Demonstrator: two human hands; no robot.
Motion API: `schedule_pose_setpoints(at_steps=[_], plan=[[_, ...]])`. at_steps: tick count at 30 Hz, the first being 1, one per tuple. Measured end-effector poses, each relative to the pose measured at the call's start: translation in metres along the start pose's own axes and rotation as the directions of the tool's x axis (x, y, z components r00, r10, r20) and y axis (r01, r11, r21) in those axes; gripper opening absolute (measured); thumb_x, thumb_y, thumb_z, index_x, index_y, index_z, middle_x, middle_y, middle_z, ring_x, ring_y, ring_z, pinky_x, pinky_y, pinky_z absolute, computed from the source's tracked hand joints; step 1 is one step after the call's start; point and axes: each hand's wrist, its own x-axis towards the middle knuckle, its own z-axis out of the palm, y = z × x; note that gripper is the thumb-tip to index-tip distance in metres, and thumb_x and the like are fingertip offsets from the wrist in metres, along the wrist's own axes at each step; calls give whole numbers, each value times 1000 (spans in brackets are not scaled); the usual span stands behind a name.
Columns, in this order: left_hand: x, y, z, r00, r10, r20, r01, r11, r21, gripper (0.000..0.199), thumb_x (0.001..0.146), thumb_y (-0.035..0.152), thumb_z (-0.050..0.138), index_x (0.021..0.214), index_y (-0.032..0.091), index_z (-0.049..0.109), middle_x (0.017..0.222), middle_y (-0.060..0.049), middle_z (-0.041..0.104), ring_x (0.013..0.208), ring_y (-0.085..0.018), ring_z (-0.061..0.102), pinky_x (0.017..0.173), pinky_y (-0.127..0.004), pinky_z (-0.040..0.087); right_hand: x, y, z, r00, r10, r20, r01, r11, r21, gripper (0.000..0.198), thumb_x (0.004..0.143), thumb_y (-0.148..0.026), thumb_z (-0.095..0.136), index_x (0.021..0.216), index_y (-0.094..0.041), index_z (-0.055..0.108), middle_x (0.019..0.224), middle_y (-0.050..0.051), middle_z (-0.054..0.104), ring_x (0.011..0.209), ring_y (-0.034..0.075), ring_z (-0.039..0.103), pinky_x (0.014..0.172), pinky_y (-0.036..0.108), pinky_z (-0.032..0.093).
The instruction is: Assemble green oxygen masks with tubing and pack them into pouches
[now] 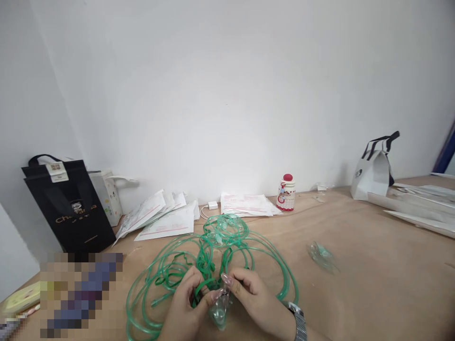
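Note:
Low in the middle of the head view, a clear oxygen mask (219, 313) with a green tint is held between my two hands. The fingers of my left hand (192, 296) are closed on it, with a green elastic strap (205, 284) running beside them. My right hand (250, 293) pinches the mask's other side with thumb and forefinger; a watch (298, 319) is on that wrist. Coils of green tubing (287, 274) spread around and behind both hands. More clear mask pieces (225, 223) lie among the far coils.
White packets (167, 222) and further flat packets (247, 204) lie along the wall, near a red-topped bottle (286, 194). A black paper bag (71, 208) stands left, a white bag (371, 175) right. A crumpled clear-green piece (322, 255) rests on the brown tabletop (373, 279).

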Motion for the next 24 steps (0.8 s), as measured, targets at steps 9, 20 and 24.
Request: schedule_pose_setpoints(at_steps=[9,20,24], plan=[[0,-9,5,998,-53,19,55,977,-204,33,71,39,60,53,20,39,61,4,35,61,-14,36,57,-26,31,10,15,-1,998,23,66,-38,972,234,40,80,-54,44,64,-17,45,64,-3,36,62,11,35,60,23,30],[-1,-10,2,995,-89,50,95,986,-138,35,72,42,58,54,21,38,63,3,35,64,-15,37,60,-27,31,8,10,-3,999,-1,44,-7,983,186,40,83,-51,42,66,-15,51,64,-1,44,63,12,41,60,25,32],[0,-6,0,996,-69,48,76,982,-171,35,71,40,60,54,20,37,64,3,34,65,-15,36,61,-27,31,10,12,-4,997,35,69,-52,964,261,43,81,-52,43,66,-14,55,65,0,49,66,13,45,65,26,34]])
